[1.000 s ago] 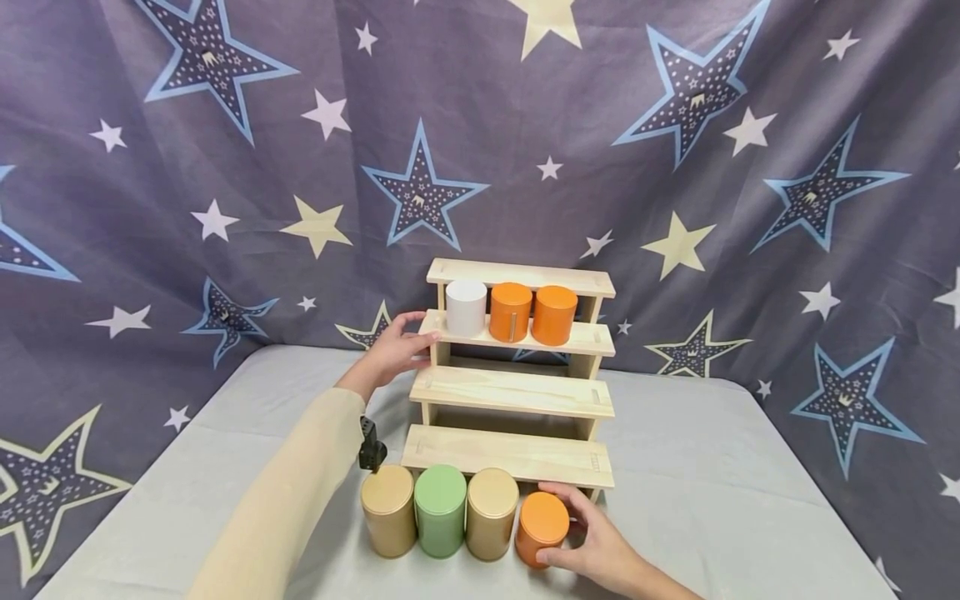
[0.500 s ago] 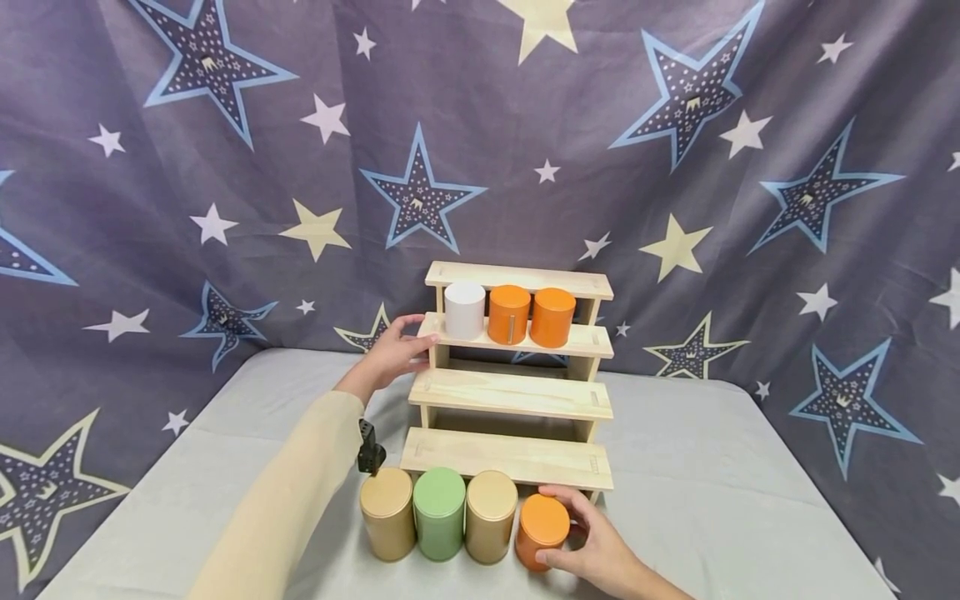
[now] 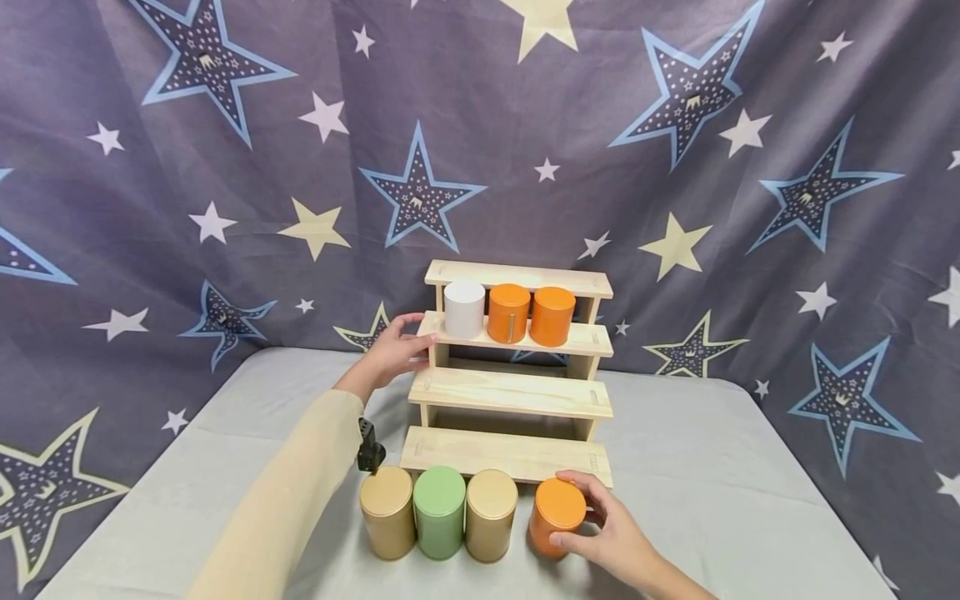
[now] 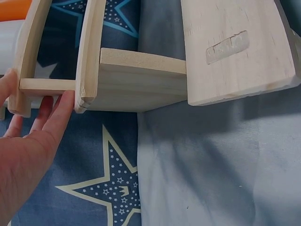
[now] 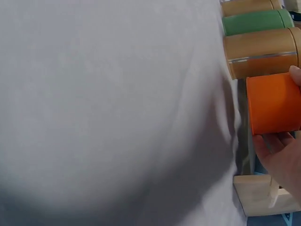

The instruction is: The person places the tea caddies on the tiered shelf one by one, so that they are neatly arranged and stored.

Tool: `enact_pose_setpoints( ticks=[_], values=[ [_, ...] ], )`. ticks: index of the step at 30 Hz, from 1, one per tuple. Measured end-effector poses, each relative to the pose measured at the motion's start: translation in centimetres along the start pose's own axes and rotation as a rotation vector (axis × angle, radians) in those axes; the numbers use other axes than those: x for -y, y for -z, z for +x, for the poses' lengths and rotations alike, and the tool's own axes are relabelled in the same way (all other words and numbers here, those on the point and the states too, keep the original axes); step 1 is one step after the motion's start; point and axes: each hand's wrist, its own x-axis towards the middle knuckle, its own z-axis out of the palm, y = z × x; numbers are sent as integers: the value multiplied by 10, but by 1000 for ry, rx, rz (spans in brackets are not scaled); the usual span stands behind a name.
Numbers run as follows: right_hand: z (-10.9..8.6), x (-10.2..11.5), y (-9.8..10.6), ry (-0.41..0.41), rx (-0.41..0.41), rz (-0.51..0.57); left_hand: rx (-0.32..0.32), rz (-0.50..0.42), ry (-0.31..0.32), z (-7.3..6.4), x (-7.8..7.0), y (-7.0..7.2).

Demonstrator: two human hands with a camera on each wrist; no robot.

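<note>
My right hand point(image 3: 611, 537) grips an orange tin point(image 3: 557, 517), thumb on its near side and fingers behind it. The right wrist view shows the same orange tin point(image 5: 275, 103) upright, its base seemingly a little off the cloth. To its left stand a gold tin point(image 3: 491, 515), a green tin point(image 3: 440, 512) and another gold tin point(image 3: 388, 512) in a row. My left hand point(image 3: 390, 354) holds the left end of a stepped wooden shelf point(image 3: 510, 392); in the left wrist view its thumb lies on a board and its fingers press the side panel point(image 4: 47, 84).
A white tin point(image 3: 464, 310) and two orange tins, the left one point(image 3: 508, 313) and the right one point(image 3: 553, 317), stand on the shelf's second step from the top. Grey cloth point(image 3: 712, 500) covers the table. A star-patterned curtain point(image 3: 480, 100) hangs behind.
The orange tin in my right hand has moved right and slightly away from me, widening the gap to the nearest gold tin. My left hand stays on the shelf.
</note>
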Motion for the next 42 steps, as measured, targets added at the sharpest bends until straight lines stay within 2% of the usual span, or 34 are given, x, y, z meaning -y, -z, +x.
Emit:
enact_pose_setpoints(
  ticks=[9,19,30,42],
  values=[
    [-1,8,12,19,-56,-45,-1,0,6,-2,-1,0],
    [4,13,27,129,-117,-77,1,1,-5,-1,0,1],
    [7,20,41,145,-178,-121,-3,2,-3,1,1,1],
    [18,31,65,182,-233,-183,4,-10,1,1,-1,0]
  ],
)
